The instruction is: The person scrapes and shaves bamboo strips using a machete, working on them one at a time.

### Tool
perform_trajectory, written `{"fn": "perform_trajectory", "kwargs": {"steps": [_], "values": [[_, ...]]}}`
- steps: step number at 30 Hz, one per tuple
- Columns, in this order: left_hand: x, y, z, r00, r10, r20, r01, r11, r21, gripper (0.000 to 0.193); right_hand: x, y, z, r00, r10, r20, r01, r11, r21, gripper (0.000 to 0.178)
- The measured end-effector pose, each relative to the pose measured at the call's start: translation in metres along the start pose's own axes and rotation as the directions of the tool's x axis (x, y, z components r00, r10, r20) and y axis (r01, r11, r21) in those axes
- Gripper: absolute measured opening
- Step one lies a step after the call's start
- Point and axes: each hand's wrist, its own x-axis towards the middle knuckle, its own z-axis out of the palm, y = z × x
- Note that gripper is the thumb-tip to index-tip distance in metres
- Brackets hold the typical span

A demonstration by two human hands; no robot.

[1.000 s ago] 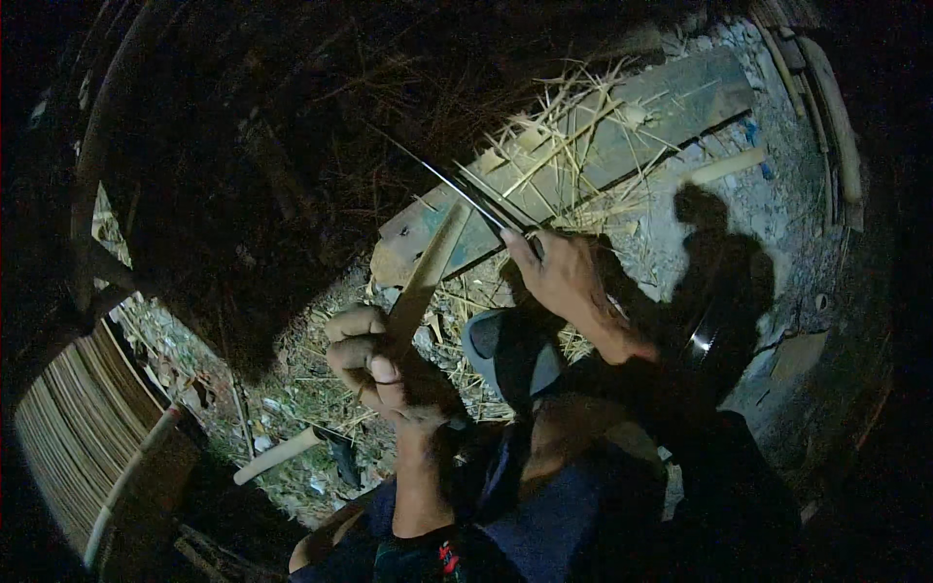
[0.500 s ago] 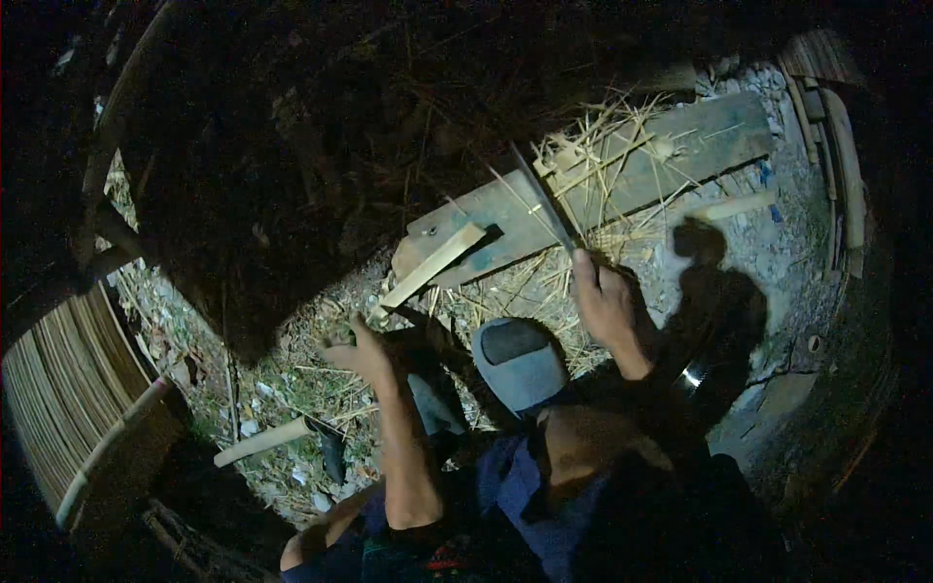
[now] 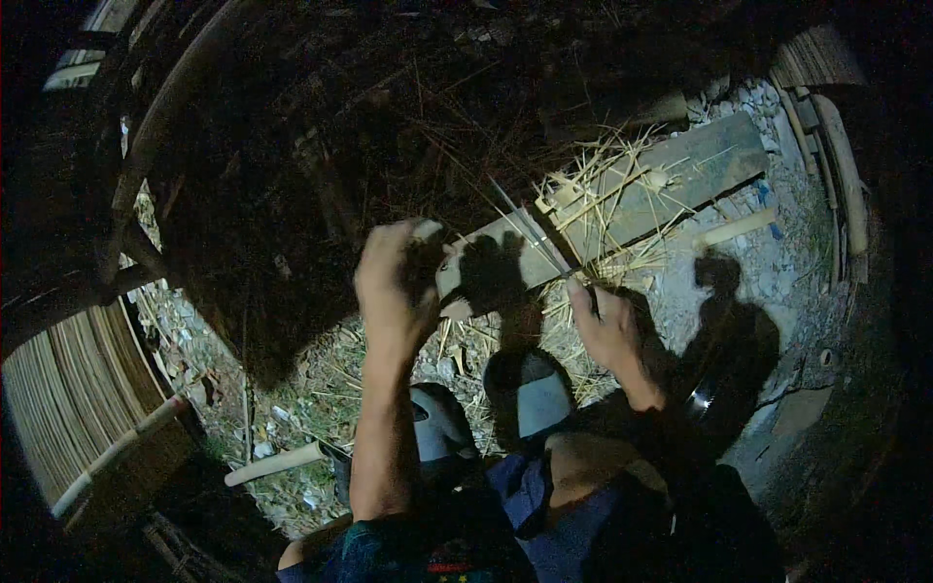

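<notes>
Over straw-strewn ground [image 3: 622,194], left hand [image 3: 394,287] has risen; right hand [image 3: 607,325] grips knife [image 3: 533,231].

Shiny metal blade [image 3: 530,233]; rough grey wooden plank [image 3: 661,189].

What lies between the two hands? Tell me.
In the head view, between the left hand and right hand: a grey wooden plank, straw slivers and the hands' shadow.

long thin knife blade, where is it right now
In the head view the long thin knife blade sits right of centre, gripped by the right hand and slanting up-left over the grey wooden plank, just right of the raised left hand.
</notes>
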Motion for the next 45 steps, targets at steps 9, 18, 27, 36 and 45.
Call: {"fn": "perform_trajectory", "kwargs": {"steps": [9, 18, 27, 36, 45], "values": [[-0.019, 0.077, -0.030, 0.784, -0.339, -0.520, 0.260, 0.940, -0.220, 0.019, -0.008, -0.053, 0.006, 0.911, -0.368, -0.187, 0.404, 0.888, 0.218, 0.042], [-0.061, 0.090, -0.001, 0.670, -0.606, -0.430, 0.387, 0.779, -0.494, 0.033, -0.032, -0.038, 0.027, 0.863, -0.466, -0.194, 0.498, 0.850, 0.174, 0.041], [-0.066, 0.106, -0.027, 0.712, -0.670, -0.213, 0.563, 0.725, -0.396, 0.046, -0.040, -0.035, 0.028, 0.879, -0.457, -0.135, 0.476, 0.854, 0.210, 0.040], [-0.076, 0.111, -0.001, 0.634, -0.764, -0.124, 0.568, 0.568, -0.595, 0.072, -0.053, -0.060, 0.002, 0.824, -0.545, 0.154, 0.506, 0.831, 0.232, 0.029], [-0.079, 0.129, 0.017, 0.557, -0.830, -0.018, 0.429, 0.307, -0.850, 0.080, -0.056, -0.052, -0.010, 0.872, -0.450, 0.193, 0.420, 0.890, 0.177, 0.039]]}}
